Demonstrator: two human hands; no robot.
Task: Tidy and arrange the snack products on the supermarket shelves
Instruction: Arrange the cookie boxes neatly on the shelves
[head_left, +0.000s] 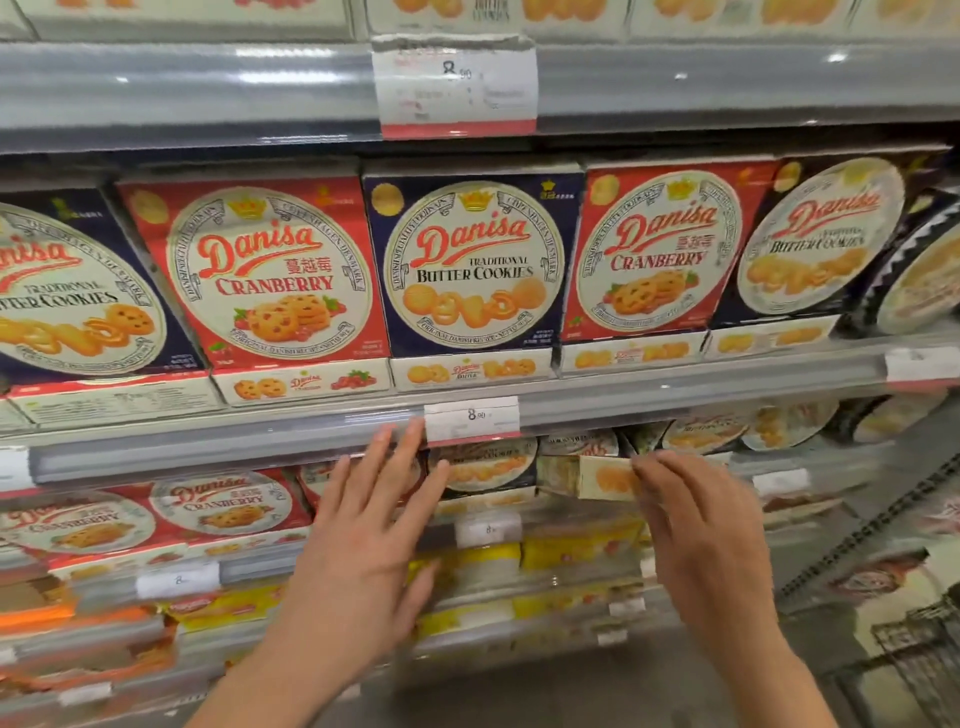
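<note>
Head view: spread right hand (696, 525) reaches the tilted cookie box (605, 477) just ahead, fingertips at its right end, while the left hand (363, 525) hovers spread, farther left.

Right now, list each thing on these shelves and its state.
Left hand: open, fingers spread, holding nothing.
Right hand: fingertips at a small box, grip unclear.
Small box: turned sideways, out of line.
Blue cookie box: upright, facing forward.
Red cranberry box: upright, tilted slightly.
</note>
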